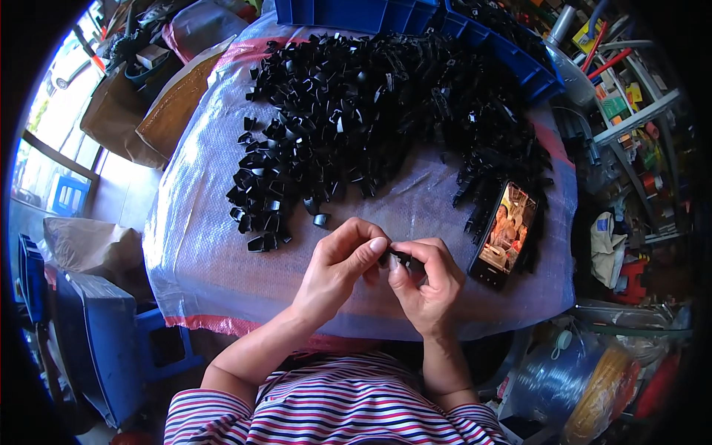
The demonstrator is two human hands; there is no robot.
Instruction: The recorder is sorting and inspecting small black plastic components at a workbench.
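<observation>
Over the worktop, toward its near edge, the right hand pinches a small black part; the left hand seemingly pinches its other end. Uneven pressure could make it slip.

Left forearm: slanting up and inward
Left hand: curling inward, pinching with thumb and bent forefinger
Right forearm: standing more upright
Right hand: pinching with raised thumb and curled forefinger, closely facing left fingertips
</observation>
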